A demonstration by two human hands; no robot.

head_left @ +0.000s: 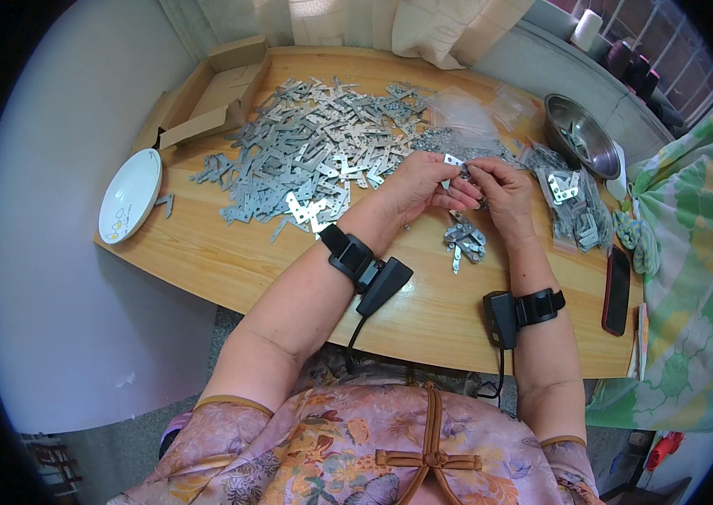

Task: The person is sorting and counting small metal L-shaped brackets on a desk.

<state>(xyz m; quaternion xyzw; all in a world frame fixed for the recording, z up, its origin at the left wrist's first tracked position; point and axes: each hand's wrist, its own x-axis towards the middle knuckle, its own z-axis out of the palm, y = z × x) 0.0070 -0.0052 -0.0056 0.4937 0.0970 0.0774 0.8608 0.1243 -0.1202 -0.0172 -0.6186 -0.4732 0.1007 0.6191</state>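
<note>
Over the right half of the table my left hand is closed, pinching a flat metal bracket with holes between thumb and fingers. My right hand meets it there, its thumb and forefinger pressed together at the bracket's edge; whatever lies between those fingertips is too small to make out. Just below the hands sits a small heap of assembled-looking metal brackets. To the left spreads a large pile of loose L-shaped metal brackets. Small metal hardware lies behind my hands, partly hidden by them.
An open cardboard box and a white bowl stand at the left. On the right are a steel bowl, clear bags of brackets and a phone. Clear plastic bags lie at the back. Cabled devices are strapped to my forearms.
</note>
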